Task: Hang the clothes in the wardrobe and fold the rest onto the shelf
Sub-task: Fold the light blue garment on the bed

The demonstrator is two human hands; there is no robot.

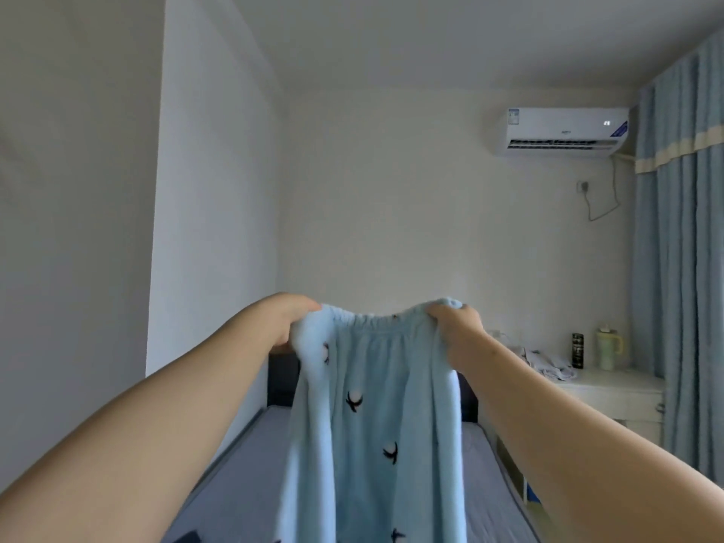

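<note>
A pair of light blue fleece trousers (372, 425) with small black bird prints hangs in front of me, held up by its elastic waistband. My left hand (288, 321) grips the waistband's left end. At the right end, my right hand (456, 327) grips the waistband too. Both arms are stretched forward at chest height above the bed (243, 484). The trousers hang down past the bottom of the view, so their legs are hidden. No wardrobe or shelf is in view.
A grey-sheeted bed with a dark headboard (282, 380) lies below. A white desk (615, 389) at the right carries crumpled clothes, a dark can and a pale green mug. Blue curtains (681, 268) cover the right wall. An air conditioner (564, 131) hangs high up.
</note>
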